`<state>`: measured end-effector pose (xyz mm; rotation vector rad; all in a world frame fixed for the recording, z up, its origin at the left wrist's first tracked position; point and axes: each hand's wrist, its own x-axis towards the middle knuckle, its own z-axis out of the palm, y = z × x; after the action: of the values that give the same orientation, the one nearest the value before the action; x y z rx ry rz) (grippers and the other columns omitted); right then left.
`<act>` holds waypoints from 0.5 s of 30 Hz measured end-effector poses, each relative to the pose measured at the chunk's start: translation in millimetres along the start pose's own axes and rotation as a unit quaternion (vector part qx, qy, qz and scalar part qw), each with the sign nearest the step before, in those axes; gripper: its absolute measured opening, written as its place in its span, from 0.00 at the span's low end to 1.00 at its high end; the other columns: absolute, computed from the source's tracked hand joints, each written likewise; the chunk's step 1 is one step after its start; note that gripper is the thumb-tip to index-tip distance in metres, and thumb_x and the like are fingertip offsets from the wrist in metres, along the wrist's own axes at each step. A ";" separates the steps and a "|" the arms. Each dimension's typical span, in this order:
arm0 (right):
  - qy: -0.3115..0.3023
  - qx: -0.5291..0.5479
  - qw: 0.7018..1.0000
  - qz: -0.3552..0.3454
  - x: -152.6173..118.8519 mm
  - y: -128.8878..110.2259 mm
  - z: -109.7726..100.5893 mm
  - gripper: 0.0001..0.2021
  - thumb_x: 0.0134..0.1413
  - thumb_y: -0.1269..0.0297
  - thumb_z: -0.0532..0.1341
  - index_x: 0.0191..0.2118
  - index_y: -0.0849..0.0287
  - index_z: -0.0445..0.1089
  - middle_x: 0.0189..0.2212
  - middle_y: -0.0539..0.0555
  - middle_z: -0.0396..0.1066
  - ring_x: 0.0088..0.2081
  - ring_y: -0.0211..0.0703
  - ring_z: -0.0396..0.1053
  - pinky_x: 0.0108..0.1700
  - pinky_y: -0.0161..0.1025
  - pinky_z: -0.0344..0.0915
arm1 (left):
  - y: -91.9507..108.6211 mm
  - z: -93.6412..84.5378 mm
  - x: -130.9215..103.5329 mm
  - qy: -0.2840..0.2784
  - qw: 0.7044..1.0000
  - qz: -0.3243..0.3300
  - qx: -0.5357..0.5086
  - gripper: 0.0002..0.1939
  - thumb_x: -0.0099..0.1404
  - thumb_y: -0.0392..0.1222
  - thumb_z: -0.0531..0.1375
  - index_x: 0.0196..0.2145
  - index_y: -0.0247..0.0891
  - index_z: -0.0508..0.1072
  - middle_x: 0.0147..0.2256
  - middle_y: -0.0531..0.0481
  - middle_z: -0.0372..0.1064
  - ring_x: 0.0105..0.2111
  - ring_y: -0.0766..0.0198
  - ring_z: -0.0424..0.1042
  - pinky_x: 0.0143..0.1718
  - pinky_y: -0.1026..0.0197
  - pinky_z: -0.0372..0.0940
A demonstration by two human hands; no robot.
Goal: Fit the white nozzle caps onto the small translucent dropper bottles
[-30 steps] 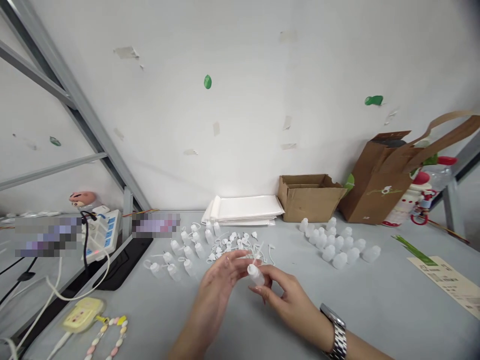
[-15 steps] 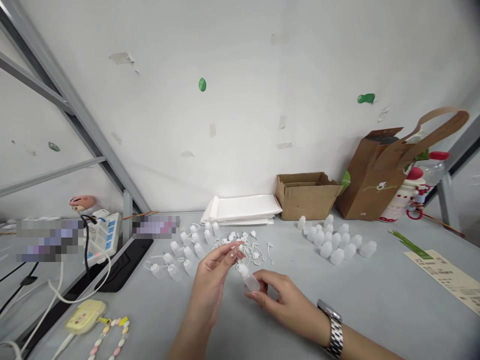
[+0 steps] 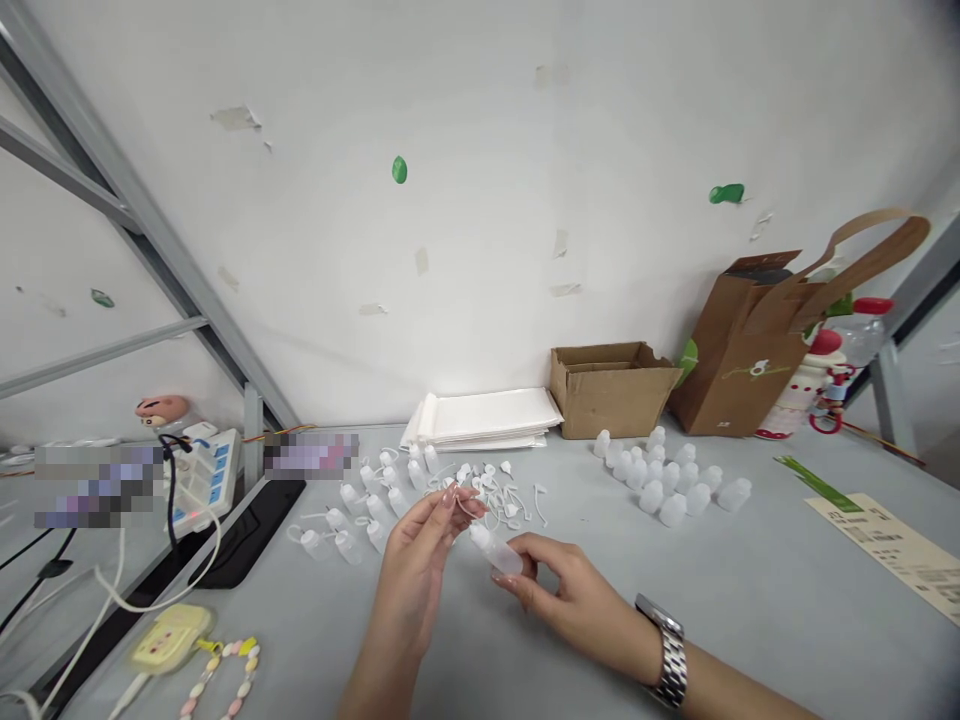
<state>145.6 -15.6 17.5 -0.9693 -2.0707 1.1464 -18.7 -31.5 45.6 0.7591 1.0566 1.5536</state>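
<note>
My right hand grips a small translucent squeeze bottle by its lower end; the bottle tilts with its white top toward my left hand. My left hand has thumb and fingers pinched on a thin white cap strap, just above and left of the bottle's top. Whether the strap touches the bottle is hard to make out. Behind the hands lies a pile of white caps with straps. To the left stand several bottles with capped tops; at the right stand several bottles without straps.
An open cardboard box and a stack of white sheets or bags stand by the wall. A brown paper bag is at the right. A power strip, cables, a black phone-like slab and a yellow case lie left.
My left fingers have moved slightly left, away from the bottle's top, with the strap between them. The bottle has tipped a little flatter in my right hand.
</note>
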 end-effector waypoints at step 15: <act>0.019 0.025 0.999 0.006 -0.8 3.2 0.2 0.10 0.56 0.57 0.56 0.33 0.57 0.68 0.22 0.46 0.62 0.27 0.36 0.62 0.32 0.32 0.59 | 1.4 -1.0 -4.8 -0.034 0.999 -0.008 -0.019 0.12 0.56 0.46 0.61 0.32 0.34 0.77 0.36 0.42 0.77 0.42 0.55 0.72 0.48 0.56 0.61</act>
<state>146.9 -15.2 14.5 -0.9735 -1.9981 1.1719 -19.1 -36.4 46.8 0.7689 0.9786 1.5204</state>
